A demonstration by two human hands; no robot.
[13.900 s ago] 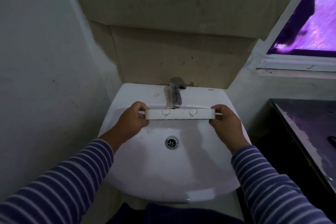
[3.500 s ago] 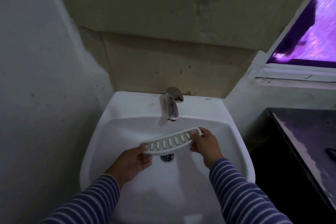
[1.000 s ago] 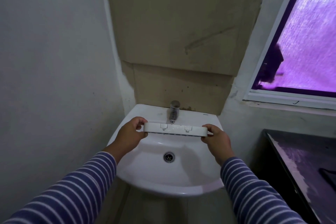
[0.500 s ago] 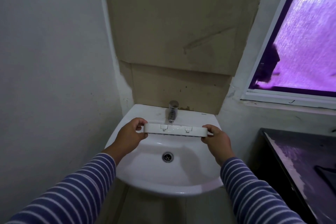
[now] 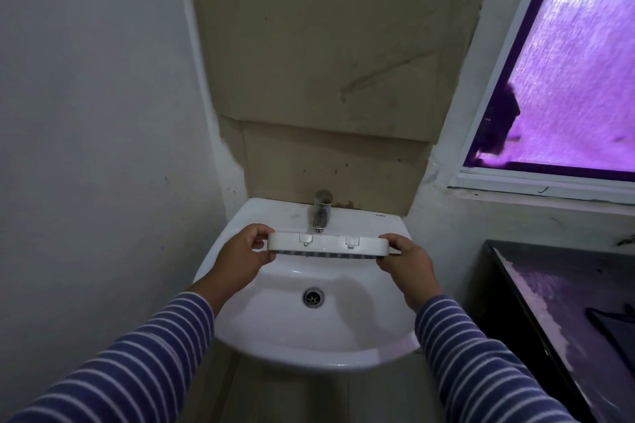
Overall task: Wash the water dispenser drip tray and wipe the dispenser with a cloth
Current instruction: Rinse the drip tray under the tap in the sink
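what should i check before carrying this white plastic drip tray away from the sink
1. Grip: left hand and right hand each clasp one end of the white plastic drip tray: ok.
2. Tray level: it is held roughly horizontal above the white ceramic basin: ok.
3. Tap off: no stream shows under the chrome tap: ok.
4. Tray drained: drops on the tray are too small to see: cannot tell.
5. Tray clean: only its outer side wall faces the camera, the inside is hidden: cannot tell.
6. Basin draining: no standing water around the metal drain: ok.
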